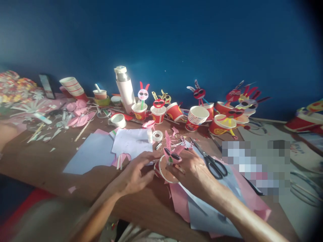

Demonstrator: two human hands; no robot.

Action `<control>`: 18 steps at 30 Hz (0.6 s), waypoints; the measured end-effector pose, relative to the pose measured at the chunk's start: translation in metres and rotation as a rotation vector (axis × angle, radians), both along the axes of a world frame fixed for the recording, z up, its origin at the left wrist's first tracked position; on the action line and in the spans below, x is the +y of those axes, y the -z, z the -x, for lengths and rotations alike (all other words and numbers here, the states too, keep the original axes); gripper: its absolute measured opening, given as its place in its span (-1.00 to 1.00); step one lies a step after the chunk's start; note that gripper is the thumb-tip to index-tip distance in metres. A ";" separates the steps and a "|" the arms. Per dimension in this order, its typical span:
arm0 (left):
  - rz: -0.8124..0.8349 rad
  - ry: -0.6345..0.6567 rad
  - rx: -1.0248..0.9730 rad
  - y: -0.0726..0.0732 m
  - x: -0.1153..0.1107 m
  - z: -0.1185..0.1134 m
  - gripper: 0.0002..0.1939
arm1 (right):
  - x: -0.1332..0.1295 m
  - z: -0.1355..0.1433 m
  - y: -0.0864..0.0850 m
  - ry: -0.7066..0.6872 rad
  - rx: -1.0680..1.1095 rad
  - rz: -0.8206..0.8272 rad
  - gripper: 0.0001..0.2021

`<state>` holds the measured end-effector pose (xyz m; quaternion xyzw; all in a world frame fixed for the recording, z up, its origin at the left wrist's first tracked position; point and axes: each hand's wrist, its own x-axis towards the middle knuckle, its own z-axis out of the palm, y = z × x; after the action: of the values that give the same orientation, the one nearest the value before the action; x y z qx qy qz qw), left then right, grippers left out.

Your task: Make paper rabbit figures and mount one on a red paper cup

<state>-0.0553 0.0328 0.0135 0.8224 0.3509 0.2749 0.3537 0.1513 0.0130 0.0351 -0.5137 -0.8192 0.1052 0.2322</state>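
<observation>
Steadying the cup (163,171) nearer the table's (32,161) front edge, left hand (138,172) spread, right hand (191,164) hiding its grip, we could crease the figure (172,157) by overpressing.

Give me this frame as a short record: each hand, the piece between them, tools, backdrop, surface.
Left hand: at the left side of a red paper cup with a pale rim
Right hand: at the cup's right side; exact grip hidden
Piece: pink paper face with long ears and black eye shapes, over the cup's opening
Tools: black-handled metal scissors, right of the right hand
Backdrop: tall white flask, dark blue wall
Surface: brown table
</observation>
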 end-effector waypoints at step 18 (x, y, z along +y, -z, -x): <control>0.276 -0.157 -0.019 0.029 -0.003 0.012 -0.78 | 0.002 0.007 0.012 -0.049 0.070 -0.074 -0.86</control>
<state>-0.0673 0.0296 -0.0158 0.7333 0.4450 0.2587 0.4441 0.1445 0.0145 0.0233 -0.4805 -0.8262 0.0986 0.2770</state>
